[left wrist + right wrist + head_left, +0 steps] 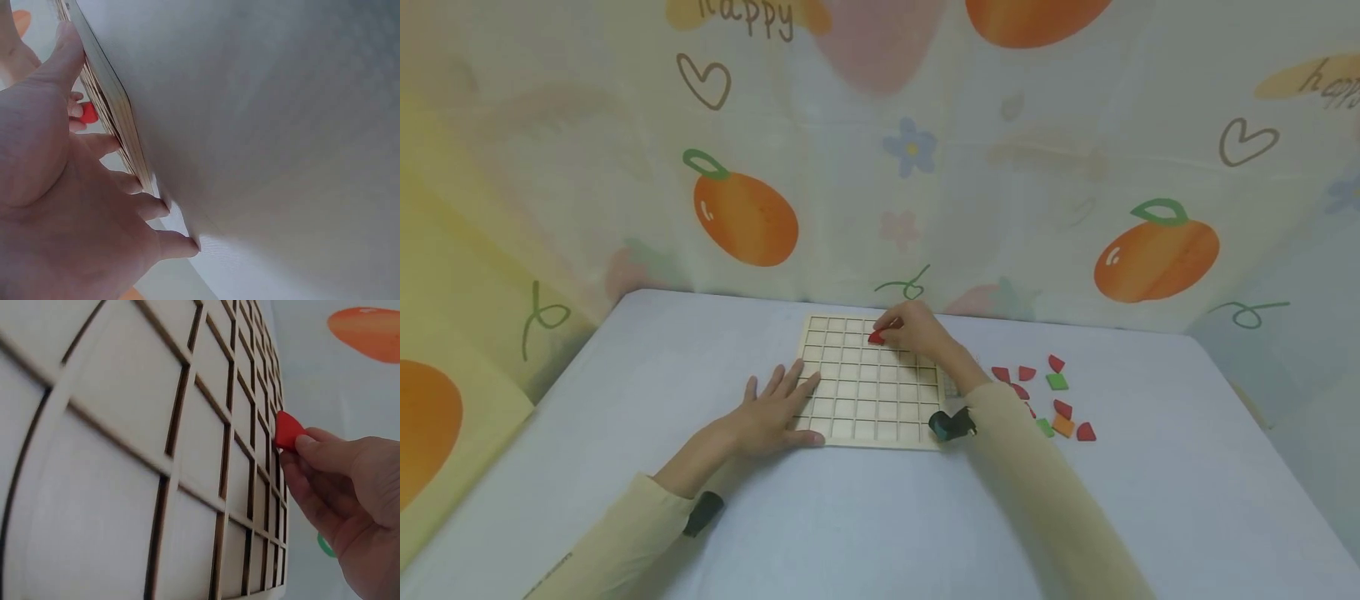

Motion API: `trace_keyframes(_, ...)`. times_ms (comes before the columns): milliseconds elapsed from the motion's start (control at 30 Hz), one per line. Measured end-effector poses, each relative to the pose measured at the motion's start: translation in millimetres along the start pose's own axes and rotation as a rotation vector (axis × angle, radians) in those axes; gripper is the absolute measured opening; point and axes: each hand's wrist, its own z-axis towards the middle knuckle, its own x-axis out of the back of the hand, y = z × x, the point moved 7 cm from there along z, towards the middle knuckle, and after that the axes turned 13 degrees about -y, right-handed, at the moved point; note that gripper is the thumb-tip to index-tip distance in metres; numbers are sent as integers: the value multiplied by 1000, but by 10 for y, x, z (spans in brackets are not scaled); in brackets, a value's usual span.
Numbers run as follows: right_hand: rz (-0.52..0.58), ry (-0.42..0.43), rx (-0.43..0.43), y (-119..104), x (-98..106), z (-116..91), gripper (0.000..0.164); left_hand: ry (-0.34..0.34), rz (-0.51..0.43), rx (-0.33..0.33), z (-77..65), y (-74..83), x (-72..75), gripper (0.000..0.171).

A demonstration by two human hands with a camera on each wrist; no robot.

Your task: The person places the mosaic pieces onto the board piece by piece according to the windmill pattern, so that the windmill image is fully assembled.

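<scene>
A pale wooden grid board [857, 409] with square cells lies on the white table. Between thumb and fingers, my right hand [917, 332] pinches a red quarter-round tile [876, 337] over the far part of the board. In the right wrist view the red tile [289, 431] is close against the grid, its curved side facing up. My left hand [772, 417] lies spread at the board's left side, thumb on the near left corner and fingers along the edge. The left wrist view shows its fingertips [185, 248] reaching down beside the wooden rim [128, 131].
Right of the board lie several loose tiles: red quarter-rounds [1086, 432], green squares [1057, 382] and an orange square [1063, 425]. My right forearm [1037, 467] passes just left of them. A printed curtain [850, 167] hangs behind the table [850, 525].
</scene>
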Motion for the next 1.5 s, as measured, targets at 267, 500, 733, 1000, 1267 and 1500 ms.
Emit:
trace_keyframes(267,-34,6,-17,-5,-31,67,16,-2,-3,-2,-5,27,-3,97)
trace_keyframes(500,9,-3,-25,-27,-70,94,16,4,6,2,-17,41,8,95)
trace_keyframes(733,-3,-10,-53,-4,-100,79,16,8,12,5,-19,55,7,95)
trace_keyframes(1000,-7,-18,-45,0,-104,47,15,6,0,13,-10,50,6,95)
trace_keyframes(1267,-39,-31,-35,-40,34,-49,19,6,1,15,-6,62,0,95)
trace_keyframes(1500,-104,-11,-13,-39,234,-199,20,12,-4,7,-26,75,12,94)
